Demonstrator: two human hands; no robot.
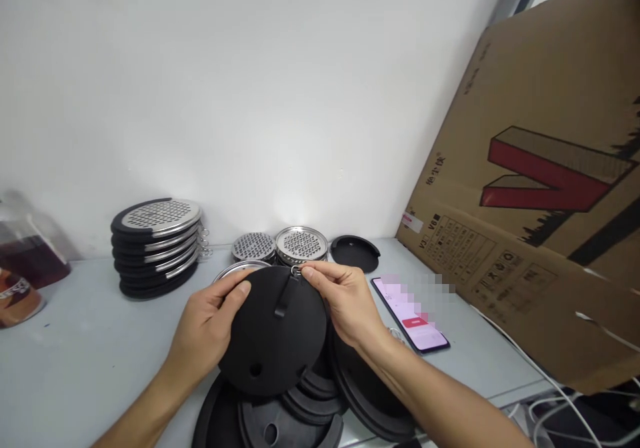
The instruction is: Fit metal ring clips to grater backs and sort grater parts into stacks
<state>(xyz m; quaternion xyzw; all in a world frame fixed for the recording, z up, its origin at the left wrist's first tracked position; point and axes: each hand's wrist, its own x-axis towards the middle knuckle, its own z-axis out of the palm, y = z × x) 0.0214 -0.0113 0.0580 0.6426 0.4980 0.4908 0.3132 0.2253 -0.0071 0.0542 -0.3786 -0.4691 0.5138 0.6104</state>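
Pinching 1 flat, round, matte-blk disc [277,355] by edge w/ L hand [207,325], over pile of blk curved-rim pcs [297,428]. Closed tight w/ R hand [345,295] at disc's top, prob. on small silvery wire ring [295,271]; hard to see.

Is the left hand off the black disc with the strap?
No: the left hand has its thumb on the black disc, near its left edge.

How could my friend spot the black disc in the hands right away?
Below the white wall is a grey table. Between the left hand and right hand is a flat black disc. Unlike the black pieces underneath, it's held up, with a metal ring by its top edge.
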